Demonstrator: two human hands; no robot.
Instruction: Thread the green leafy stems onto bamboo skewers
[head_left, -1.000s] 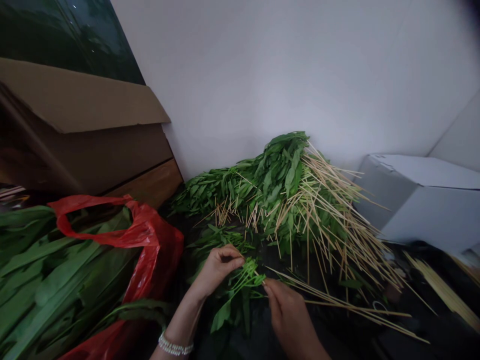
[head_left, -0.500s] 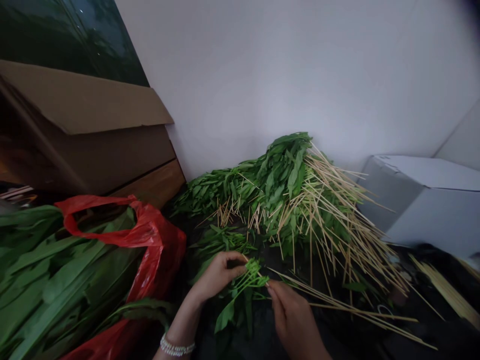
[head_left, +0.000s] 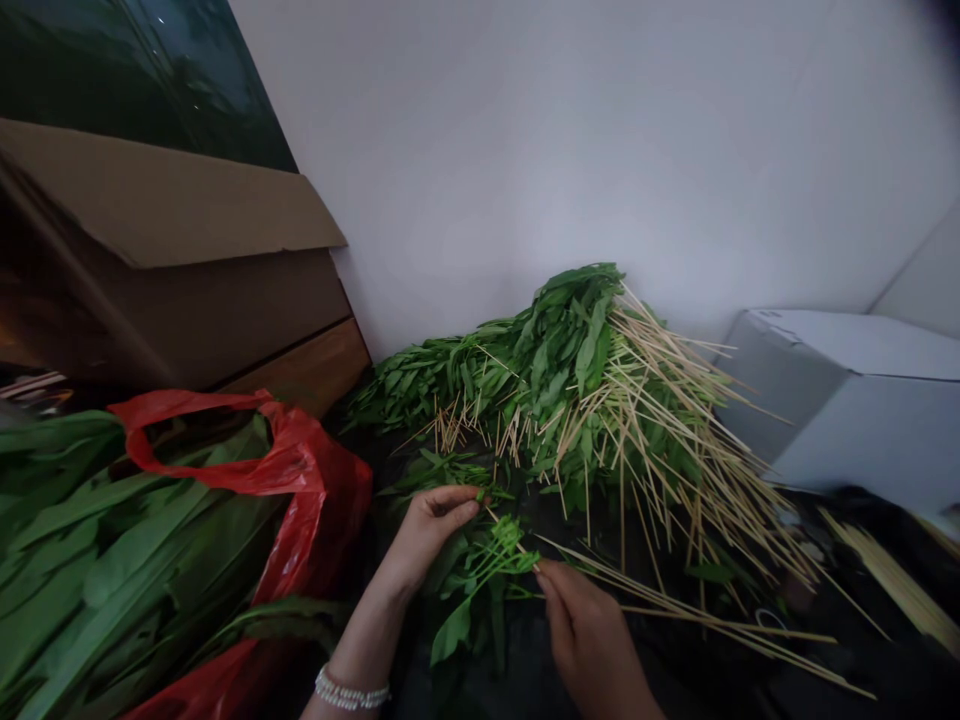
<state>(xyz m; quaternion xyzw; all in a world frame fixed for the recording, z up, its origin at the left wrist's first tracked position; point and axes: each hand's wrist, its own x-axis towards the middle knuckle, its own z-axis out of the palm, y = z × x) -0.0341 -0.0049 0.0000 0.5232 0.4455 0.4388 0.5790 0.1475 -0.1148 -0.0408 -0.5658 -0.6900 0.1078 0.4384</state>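
My right hand (head_left: 592,635) is closed around a thin wooden skewer (head_left: 529,556) that points up and to the left. Bunched green stems (head_left: 504,535) are threaded on it, with their leaves (head_left: 454,630) hanging down. Just beyond the skewer's tip, my left hand (head_left: 431,535) pinches a small leafy green stem (head_left: 481,495) between thumb and fingertips. A bracelet of pale beads (head_left: 351,692) circles the left wrist. Loose leafy greens (head_left: 442,470) lie behind the left hand on a dark surface.
A large heap of skewered greens (head_left: 574,340) leans against the white wall, its skewers (head_left: 675,400) fanning right. Loose skewers (head_left: 750,632) lie beside my right hand. A red plastic bag (head_left: 322,480) holds long leaves at left. A cardboard box (head_left: 225,310) and a white box (head_left: 877,410) flank the area.
My left hand has moved slightly up and left, off the threaded stems to beyond the skewer's tip, where it pinches a green stem. The right hand has barely moved.
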